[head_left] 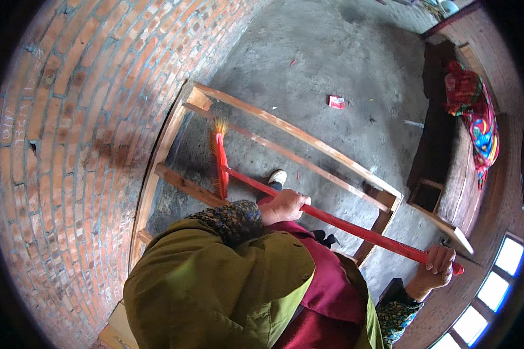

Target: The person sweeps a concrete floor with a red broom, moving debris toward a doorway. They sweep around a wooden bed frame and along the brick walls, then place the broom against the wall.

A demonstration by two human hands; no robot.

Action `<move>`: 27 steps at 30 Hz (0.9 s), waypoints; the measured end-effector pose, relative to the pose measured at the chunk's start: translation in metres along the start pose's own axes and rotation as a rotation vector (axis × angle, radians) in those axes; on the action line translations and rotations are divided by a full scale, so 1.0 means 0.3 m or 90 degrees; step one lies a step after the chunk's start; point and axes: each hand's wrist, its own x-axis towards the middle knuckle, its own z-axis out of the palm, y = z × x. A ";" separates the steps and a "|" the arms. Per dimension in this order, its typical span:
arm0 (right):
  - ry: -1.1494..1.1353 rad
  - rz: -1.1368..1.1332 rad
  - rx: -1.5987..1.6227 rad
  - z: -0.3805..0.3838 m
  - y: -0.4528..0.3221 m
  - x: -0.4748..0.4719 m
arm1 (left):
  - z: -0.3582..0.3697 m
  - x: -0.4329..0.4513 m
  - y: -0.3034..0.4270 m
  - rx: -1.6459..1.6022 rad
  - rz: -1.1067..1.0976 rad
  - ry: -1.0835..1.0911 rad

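Note:
A broom lies slantwise before me, its red handle point(353, 227) running from lower right to upper left. My left hand point(288, 205) is closed around the handle near its middle. Close to the handle's end, my right hand point(439, 265) grips it too. The broom's red head point(221, 163) carries pale yellowish bristles point(219, 125) and appears within the outline of a wooden frame point(303, 135). Whether the bristles touch the concrete floor point(301, 65) cannot be made out. One white shoe point(278, 176) of mine shows beyond my left hand.
A brick wall point(83, 109) with chalk marks rises on the left, close beside the frame. Small litter, including a red and white packet point(336, 102), lies on the floor. Patterned cloth point(482, 126) hangs over wooden furniture point(460, 174) at right; window panes point(493, 290) are lower right.

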 end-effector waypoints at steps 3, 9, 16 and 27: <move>-0.053 -0.004 -0.027 0.023 0.011 0.138 | -0.043 0.029 -0.019 -0.027 -0.023 0.043; -0.089 -0.005 0.105 0.076 -0.003 0.309 | -0.178 0.055 -0.010 -0.099 0.062 0.102; 0.008 -0.072 -0.028 0.016 0.022 0.451 | -0.227 0.042 -0.038 -0.019 0.075 0.137; -0.332 0.258 -0.068 0.459 0.536 0.709 | -0.219 -0.027 -0.480 -0.006 -0.167 0.474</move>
